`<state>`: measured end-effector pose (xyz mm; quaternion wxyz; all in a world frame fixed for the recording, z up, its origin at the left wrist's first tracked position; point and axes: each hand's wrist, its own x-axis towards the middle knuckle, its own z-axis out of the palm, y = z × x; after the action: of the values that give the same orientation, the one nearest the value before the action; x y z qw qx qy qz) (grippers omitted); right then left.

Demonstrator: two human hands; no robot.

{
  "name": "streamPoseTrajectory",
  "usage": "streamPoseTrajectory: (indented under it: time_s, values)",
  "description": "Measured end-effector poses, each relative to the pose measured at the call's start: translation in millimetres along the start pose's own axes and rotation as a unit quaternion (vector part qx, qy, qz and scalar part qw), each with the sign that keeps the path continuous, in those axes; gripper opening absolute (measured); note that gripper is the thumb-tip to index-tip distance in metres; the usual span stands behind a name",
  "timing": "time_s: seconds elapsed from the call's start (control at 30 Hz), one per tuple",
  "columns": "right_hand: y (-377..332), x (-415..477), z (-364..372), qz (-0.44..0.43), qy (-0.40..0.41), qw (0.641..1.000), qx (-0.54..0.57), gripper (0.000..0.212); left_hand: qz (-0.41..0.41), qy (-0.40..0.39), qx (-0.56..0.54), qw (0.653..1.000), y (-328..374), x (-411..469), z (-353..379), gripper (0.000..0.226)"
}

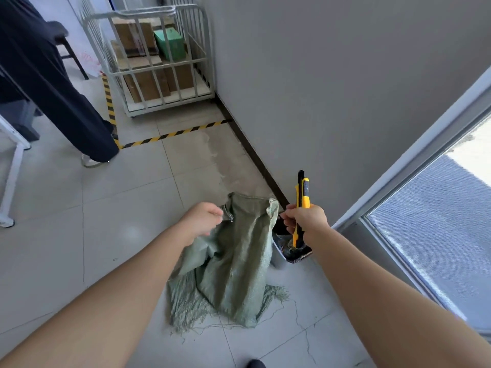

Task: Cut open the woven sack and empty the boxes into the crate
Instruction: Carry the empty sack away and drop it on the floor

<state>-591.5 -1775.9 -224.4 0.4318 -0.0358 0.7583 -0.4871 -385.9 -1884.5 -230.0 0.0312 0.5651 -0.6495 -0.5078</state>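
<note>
The left hand [204, 219] pinches the top hem of the green woven sack [236, 261], its grip closed on the cloth so the mouth is lifted while the frayed lower end trails on the tiled floor [106, 235]. The sack hangs limp and flat, which suggests it is already cut and emptied. The right hand [305, 220] has its grip wrapped round a yellow utility knife [304, 192], held upright and away from the cloth and the other arm, probably to keep the blade end clear; whether the blade is out cannot be told. Just below that hand, beside the sack, stands a waste bin [289, 251], a likely place for the spent sack. The metal cage crate [159, 67] stands well apart against the wall, with cardboard boxes [135, 35] and a green box [170, 45] stacked inside.
</note>
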Motion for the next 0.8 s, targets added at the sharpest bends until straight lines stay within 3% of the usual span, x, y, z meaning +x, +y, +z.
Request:
streamPoseTrajectory:
  time_s: [0.5, 0.8]
  values:
    - [-1.7, -111.0, -38.2, -0.068, 0.072, 0.995, 0.034, 0.011, 0.168, -0.073, 0.02, 0.983, 69.3, -63.8, -6.8, 0.016]
    - [16.7, -194.5, -81.8, -0.129, 0.168, 0.977, 0.021, 0.015, 0.304, -0.139, 0.104, 0.937, 103.8, -122.9, 16.9, 0.018]
